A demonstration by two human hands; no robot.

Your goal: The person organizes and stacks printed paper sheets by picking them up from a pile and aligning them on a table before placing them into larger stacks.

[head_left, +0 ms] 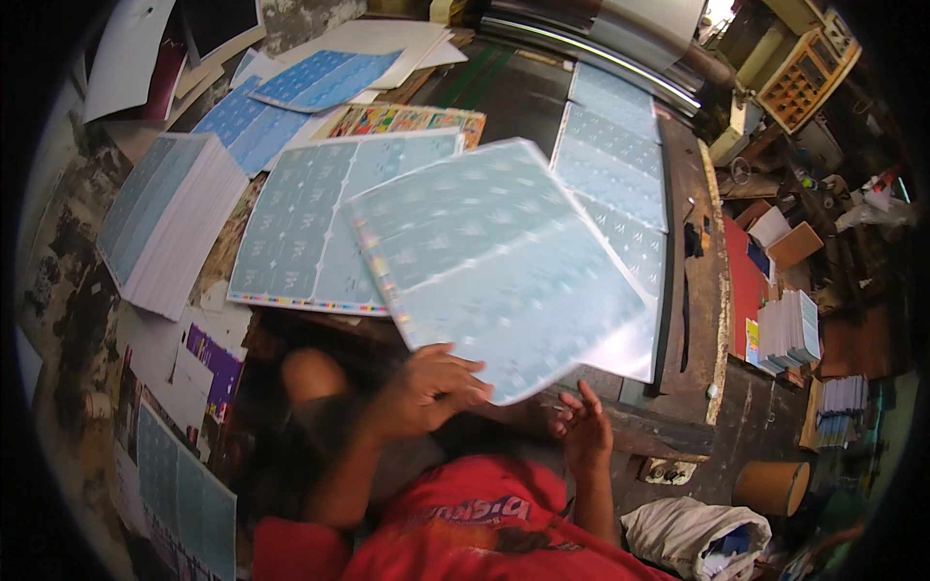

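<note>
A large pale blue printed sheet (504, 261) is tilted in front of me, slightly blurred, with a strip of colour patches along its left edge. My left hand (436, 387) grips its near edge, the fingers closed at the lower left corner. Just right of the sheet's near corner, my right hand (586, 426) is raised with its fingers apart, holding nothing. Partly behind the held sheet lies another blue-green printed sheet (300, 223). To the right, a row of similar sheets (610, 145) overlaps along the dark machine bed, running back toward a metal roller (591, 63).
A thick stack of printed sheets (179, 223) stands at the left, with brighter blue sheets (325, 79) behind it. The worn bed edge (712, 290) bounds the right side. Beyond are bundled cards (790, 329), a brown bin (772, 487) and a white sack (683, 533).
</note>
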